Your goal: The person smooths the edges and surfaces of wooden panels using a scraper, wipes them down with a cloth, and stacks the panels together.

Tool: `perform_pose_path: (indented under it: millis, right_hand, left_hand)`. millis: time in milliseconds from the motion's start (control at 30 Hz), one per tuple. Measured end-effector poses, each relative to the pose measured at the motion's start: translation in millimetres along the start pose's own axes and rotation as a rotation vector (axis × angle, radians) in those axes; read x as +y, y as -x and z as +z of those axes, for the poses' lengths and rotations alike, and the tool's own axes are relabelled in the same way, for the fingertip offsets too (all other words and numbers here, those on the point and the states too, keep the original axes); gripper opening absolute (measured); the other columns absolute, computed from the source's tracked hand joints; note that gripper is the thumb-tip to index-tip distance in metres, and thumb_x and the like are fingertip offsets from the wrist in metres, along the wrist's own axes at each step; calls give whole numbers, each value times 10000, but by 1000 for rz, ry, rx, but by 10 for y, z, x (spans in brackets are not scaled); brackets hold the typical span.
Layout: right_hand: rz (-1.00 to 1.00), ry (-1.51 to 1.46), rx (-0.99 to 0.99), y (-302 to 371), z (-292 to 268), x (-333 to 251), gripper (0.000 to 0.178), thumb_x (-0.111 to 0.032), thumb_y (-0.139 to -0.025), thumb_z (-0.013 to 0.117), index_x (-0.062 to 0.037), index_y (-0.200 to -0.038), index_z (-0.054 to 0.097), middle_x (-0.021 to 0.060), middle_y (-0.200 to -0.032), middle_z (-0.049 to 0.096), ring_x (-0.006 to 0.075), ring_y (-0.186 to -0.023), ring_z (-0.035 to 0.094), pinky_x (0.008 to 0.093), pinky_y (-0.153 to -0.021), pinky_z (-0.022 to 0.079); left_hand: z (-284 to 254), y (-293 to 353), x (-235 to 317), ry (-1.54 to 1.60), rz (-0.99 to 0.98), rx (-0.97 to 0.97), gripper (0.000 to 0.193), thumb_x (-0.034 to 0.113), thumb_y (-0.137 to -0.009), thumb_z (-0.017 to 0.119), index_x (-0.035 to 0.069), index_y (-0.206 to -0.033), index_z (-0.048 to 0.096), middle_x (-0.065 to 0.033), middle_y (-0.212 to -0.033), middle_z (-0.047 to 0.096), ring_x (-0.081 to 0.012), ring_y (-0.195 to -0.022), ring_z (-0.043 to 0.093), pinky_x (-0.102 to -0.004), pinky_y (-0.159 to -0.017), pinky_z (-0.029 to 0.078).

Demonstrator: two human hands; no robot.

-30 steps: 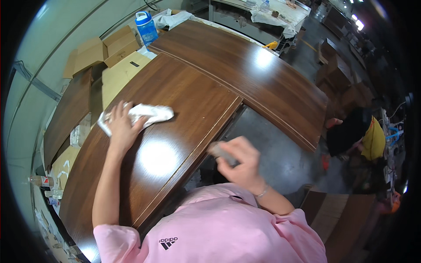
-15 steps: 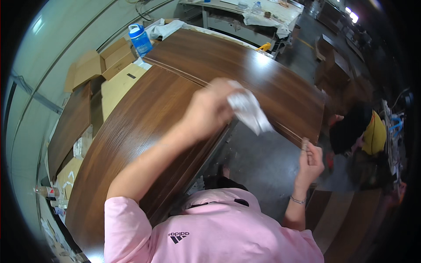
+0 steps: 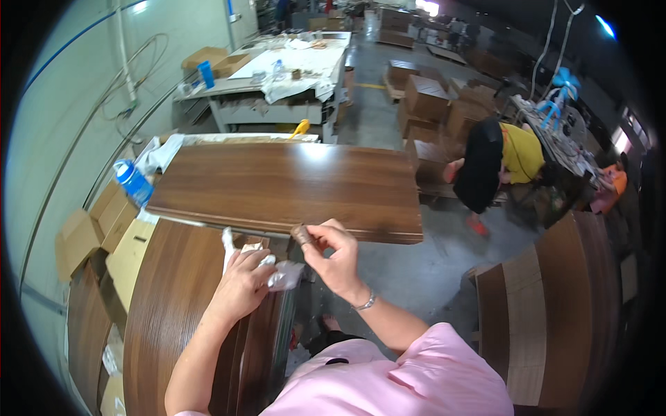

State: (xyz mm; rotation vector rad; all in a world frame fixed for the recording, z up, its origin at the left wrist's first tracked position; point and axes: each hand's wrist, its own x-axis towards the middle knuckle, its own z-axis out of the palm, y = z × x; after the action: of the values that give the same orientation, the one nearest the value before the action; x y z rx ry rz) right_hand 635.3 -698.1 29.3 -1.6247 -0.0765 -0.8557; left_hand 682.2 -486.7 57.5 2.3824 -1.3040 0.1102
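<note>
My left hand rests by the inner edge of the near brown wood-grain panel, fingers curled over a crumpled white cloth. A translucent plastic bag bulges out beside those fingers. In a pinch between thumb and fingers, my right hand holds a small brown piece, too small to name. It is just in front of the near edge of the far wood-grain panel. That panel lies crosswise beyond both hands.
A blue bottle stands left of the far panel, near an open cardboard box. Behind is a cluttered white worktable. Brown panels lie at right. A person in yellow and black bends over farther right.
My left hand has come down and nearer with the white cloth. My right hand has left the far panel's right end and moved left. The view has tilted up.
</note>
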Motion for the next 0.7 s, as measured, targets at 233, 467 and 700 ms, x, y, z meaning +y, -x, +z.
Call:
perform_pose_path:
  millis: [233, 467, 700]
  right_hand:
    - [181, 23, 43, 271, -281, 138, 230, 20, -750, 717, 26, -979, 697, 39, -831, 594, 101, -705, 573, 241, -603, 475]
    - [231, 129, 108, 505, -634, 274, 166, 20, -805, 703, 39, -970, 695, 22, -847, 571, 64, -698, 559, 206, -592, 461]
    - [195, 154, -96, 469, -399, 103, 192, 2, -768, 729, -4, -960, 725, 6, -807, 558, 65, -662, 509, 206, -565, 425]
  left_hand:
    - [192, -350, -245, -27, 24, 56, 324, 23, -654, 721, 76, -974, 722, -178, -1251, 605, -378, -1210, 531, -505, -1038, 405]
    - [411, -935, -500, -140, -168, -53, 166, 130, -735, 661, 43, -874, 686, -222, -908, 683, -421, -812, 662, -491, -744, 537]
    - [-95, -845, -606, 563, -513, 525, 275, -9, -808, 603, 4, -1072, 679, -105, -834, 700, -145, -767, 633, -300, -699, 521]
